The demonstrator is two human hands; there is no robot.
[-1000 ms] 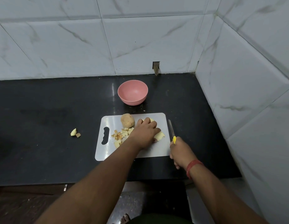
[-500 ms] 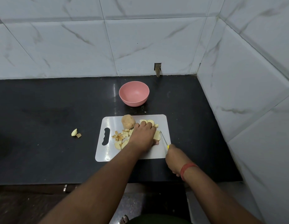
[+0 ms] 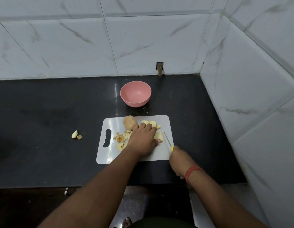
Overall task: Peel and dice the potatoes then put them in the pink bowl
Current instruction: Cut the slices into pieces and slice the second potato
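Unpeeled potato [image 3: 129, 123] and pale slices [image 3: 151, 123] on board, pink bowl [image 3: 135, 93] beyond

Our left hand [image 3: 143, 139] held a potato piece [image 3: 158, 136] on the board [image 3: 159, 155]; our right hand [image 3: 180, 159] gripped the knife [image 3: 168, 141].

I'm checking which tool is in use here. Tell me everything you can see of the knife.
The knife is small, with a thin, pale, narrow blade and a yellow handle, only a bit of which shows above the right hand gripping it. It slants up and left from that hand over the right edge of the white cutting board, its tip next to the potato piece under the left hand.
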